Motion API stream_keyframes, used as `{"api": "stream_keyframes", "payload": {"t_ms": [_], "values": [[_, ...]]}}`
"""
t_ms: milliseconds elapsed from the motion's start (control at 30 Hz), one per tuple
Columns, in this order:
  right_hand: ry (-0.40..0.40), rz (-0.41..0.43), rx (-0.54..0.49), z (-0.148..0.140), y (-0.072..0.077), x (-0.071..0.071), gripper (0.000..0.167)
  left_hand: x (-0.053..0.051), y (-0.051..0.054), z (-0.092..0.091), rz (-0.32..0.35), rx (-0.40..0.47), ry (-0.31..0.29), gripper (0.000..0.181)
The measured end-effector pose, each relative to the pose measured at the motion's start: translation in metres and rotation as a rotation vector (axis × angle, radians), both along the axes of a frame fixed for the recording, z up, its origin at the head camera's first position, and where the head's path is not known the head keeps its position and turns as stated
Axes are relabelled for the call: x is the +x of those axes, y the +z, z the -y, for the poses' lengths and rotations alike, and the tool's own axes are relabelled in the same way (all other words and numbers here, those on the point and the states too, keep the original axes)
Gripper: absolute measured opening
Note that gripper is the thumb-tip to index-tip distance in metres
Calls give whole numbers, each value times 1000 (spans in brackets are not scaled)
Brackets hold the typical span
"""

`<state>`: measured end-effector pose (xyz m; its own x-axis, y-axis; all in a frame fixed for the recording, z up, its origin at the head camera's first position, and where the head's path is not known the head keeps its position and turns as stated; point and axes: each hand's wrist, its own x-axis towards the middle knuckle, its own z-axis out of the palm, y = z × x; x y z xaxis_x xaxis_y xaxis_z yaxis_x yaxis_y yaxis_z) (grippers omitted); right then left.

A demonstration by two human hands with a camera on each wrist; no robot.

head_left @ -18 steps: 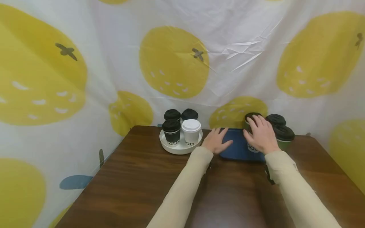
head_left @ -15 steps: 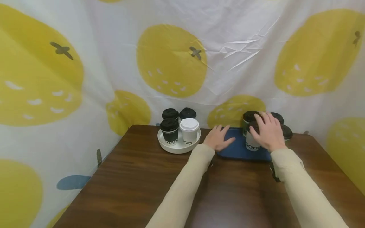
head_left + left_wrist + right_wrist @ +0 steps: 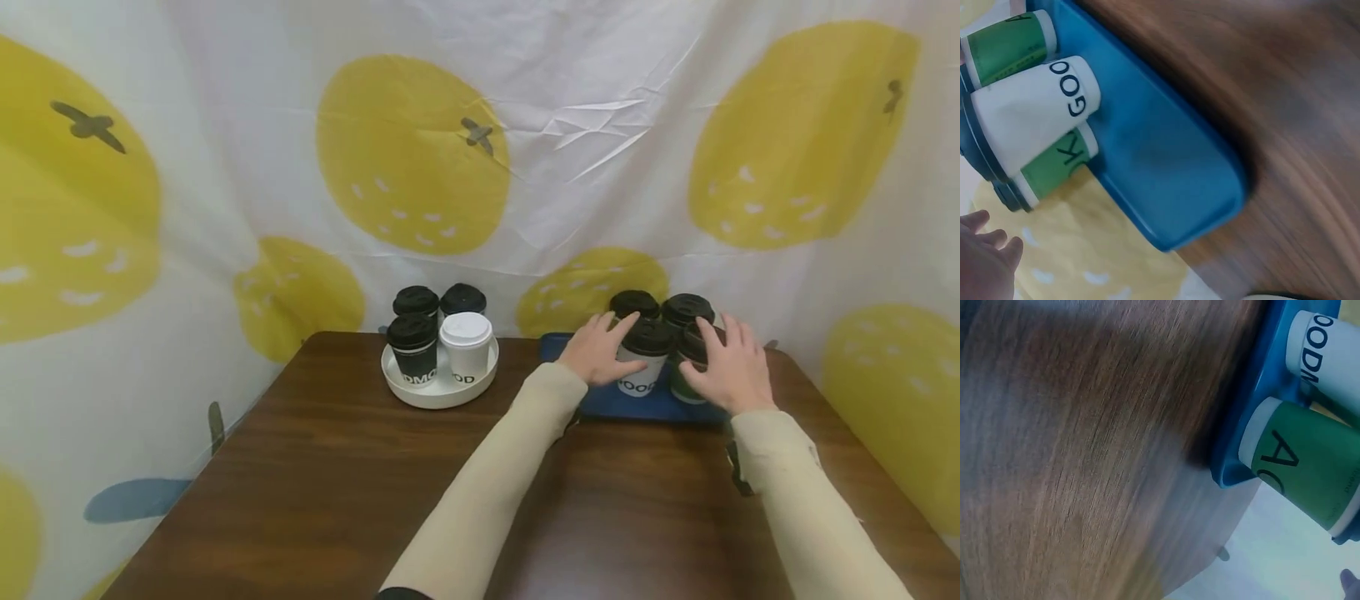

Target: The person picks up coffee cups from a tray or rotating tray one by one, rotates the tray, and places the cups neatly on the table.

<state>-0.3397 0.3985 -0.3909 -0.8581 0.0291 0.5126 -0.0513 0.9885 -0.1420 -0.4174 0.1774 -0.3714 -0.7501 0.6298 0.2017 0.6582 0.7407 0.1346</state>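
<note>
In the head view, several paper cups with black lids stand upright, close together, on a blue tray [image 3: 555,343]. In front are a white cup [image 3: 637,379] lettered in black and a green cup [image 3: 686,388]; behind them show two more lids [image 3: 687,308]. My left hand [image 3: 597,350] is spread at the white cup's left, thumb before it. In the left wrist view, its fingers are apart from the cups. My right hand [image 3: 731,367] reaches beside the green cup, fingers extended, holding nothing. One fingertip [image 3: 1350,584] shows in the right wrist view, away from the cup.
To the left, a round white tray [image 3: 438,402] bears several lidded cups, one with a white lid [image 3: 467,327]. Both trays sit at the far side of the brown wooden table [image 3: 337,467]. A white curtain [image 3: 585,192] with yellow fruit prints hangs behind.
My right hand has moved right, from over the white cup to the green cup's side. My left hand has moved right, across the tray to the white cup. The head view has turned slightly right.
</note>
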Motion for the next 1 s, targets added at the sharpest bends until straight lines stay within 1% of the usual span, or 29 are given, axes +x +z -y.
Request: {"api": "stream_keyframes", "payload": {"t_ms": [67, 167, 267, 367, 467, 500, 567, 667, 767, 833, 900, 933, 1000], "values": [[0, 3, -3, -2, -1, -4, 74, -3, 3, -6, -6, -12, 1, 84], [0, -2, 2, -4, -3, -9, 76, -6, 4, -15, -29, -30, -4, 82], [0, 2, -11, -7, -8, -14, 78, -6, 2, -22, -64, -54, -17, 80], [-1, 31, -38, -10, -13, -17, 79, -6, -6, -28, -104, -61, -35, 77], [-1, 60, -76, -12, -16, -20, 79, -8, -14, -33, -130, -24, -45, 76], [-1, 60, -91, -14, -16, -21, 78, -9, -16, -34, -136, -4, -43, 77], [2, 55, -118, -13, -18, -20, 77, -9, -25, -32, -135, 39, -12, 81], [8, 25, -163, -12, -18, -21, 74, -11, -38, -26, -79, 106, 78, 92], [7, 13, -187, -11, -17, -22, 73, -13, -52, -19, 23, 127, 187, 104], [3, 19, -195, -10, -19, -21, 73, -13, -61, -14, 99, 101, 250, 111], [-1, 29, -199, -9, -21, -21, 73, -13, -71, -9, 169, 39, 291, 118], [-3, 32, -203, -9, -24, -20, 73, -12, -76, -7, 201, 5, 303, 119], [-7, 31, -214, -7, -28, -18, 73, -10, -87, -4, 266, -47, 301, 119]]}}
